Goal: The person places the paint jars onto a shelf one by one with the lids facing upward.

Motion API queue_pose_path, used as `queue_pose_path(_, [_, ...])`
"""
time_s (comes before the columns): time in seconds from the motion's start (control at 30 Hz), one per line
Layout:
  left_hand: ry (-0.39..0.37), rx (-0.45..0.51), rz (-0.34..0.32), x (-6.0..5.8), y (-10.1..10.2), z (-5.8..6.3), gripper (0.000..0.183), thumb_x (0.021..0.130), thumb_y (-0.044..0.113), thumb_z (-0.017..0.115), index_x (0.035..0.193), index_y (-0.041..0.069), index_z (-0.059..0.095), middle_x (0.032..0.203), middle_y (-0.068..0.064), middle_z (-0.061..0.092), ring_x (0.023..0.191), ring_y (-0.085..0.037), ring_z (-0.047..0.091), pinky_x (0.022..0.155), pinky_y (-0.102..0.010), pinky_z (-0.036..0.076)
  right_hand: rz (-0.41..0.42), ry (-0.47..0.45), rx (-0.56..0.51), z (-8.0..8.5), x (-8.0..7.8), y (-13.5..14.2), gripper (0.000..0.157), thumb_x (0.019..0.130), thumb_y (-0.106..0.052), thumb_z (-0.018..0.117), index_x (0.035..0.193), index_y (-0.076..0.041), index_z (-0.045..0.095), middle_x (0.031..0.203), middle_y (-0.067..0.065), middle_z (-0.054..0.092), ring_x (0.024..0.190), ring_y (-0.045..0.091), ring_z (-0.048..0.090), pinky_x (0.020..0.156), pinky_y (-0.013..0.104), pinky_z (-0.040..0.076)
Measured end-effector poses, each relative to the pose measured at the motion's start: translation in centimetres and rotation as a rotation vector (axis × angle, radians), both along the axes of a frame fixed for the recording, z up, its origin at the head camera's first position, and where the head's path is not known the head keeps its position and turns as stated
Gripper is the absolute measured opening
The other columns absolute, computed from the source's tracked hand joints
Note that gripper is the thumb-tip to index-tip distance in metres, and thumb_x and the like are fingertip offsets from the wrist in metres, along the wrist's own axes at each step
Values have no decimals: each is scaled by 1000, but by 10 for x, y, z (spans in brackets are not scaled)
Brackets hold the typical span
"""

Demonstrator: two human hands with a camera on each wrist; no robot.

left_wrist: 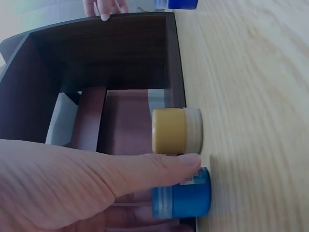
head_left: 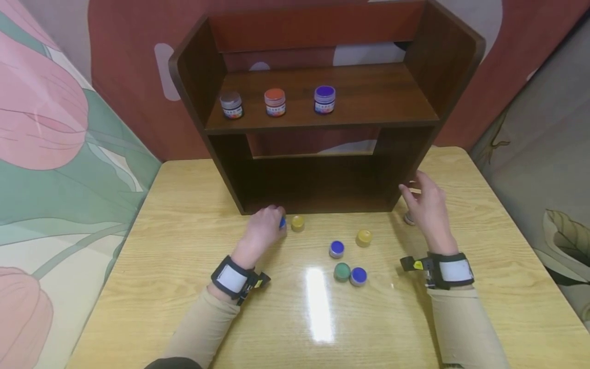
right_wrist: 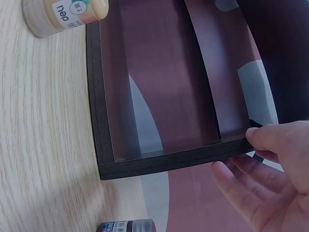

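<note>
My left hand (head_left: 261, 231) grips a blue paint jar (left_wrist: 187, 200) on the table, at the front left of a dark brown wooden shelf (head_left: 327, 124). Its thumb (left_wrist: 164, 166) lies along the jar. A yellow paint jar (head_left: 297, 224) stands just right of that hand. At the shelf's right side, my right hand (head_left: 429, 212) pinches the side panel (right_wrist: 178, 160), thumb at the front edge and fingers on the outer face. Partly hidden beside this hand is another jar (head_left: 408, 218); the right wrist view shows its dark contents.
Brown (head_left: 232, 105), orange (head_left: 275, 102) and purple (head_left: 324, 100) jars stand on the upper shelf. In front are another yellow jar (head_left: 364, 238), a green jar (head_left: 342, 272) and two blue-purple jars (head_left: 337, 249). Patterned cloth (head_left: 124, 102) hangs behind the table (head_left: 184, 225).
</note>
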State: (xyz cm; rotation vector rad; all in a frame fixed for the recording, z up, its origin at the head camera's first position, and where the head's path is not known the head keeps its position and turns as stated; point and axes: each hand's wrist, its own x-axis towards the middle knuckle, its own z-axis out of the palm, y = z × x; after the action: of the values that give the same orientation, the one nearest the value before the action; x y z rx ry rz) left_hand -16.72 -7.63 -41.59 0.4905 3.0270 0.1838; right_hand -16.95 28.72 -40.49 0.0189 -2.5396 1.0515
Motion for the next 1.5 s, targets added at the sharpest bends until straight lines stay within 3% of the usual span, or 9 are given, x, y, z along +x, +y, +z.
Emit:
queue_pose_path(0.43, [-78,-2,34,0,4,-2,43,82,23,82,114,2,64,108,-17,69,96,-33,71,78,-41,62,-2,11,7,-2,-1,1,35,99,-14,60,130,0,56,123,25,65,110,42,66,84,57,58])
queue_pose_path(0.93, [-66,7,49,1,7,-5,42,83,21,80,113,-1,61,103,-18,67,91,-30,70,73,-39,62,3,14,6,-3,-2,2,34,99,-13,60,129,0,56,122,25,66,109,42,66,84,56,58])
queue_pose_path(1.2, [-46,74,32,-1,6,-5,44,82,12,80,117,-3,58,105,-21,68,95,-33,70,76,-39,62,8,16,2,-3,-2,2,33,99,-13,60,129,0,56,122,24,66,110,42,66,84,56,57])
queue_pose_path(1.5, [-5,203,6,-4,2,-1,26,82,2,76,103,2,60,94,-15,65,85,-28,67,72,-37,60,6,18,3,-2,-2,1,33,99,-13,60,129,0,57,120,24,66,110,42,66,84,56,58])
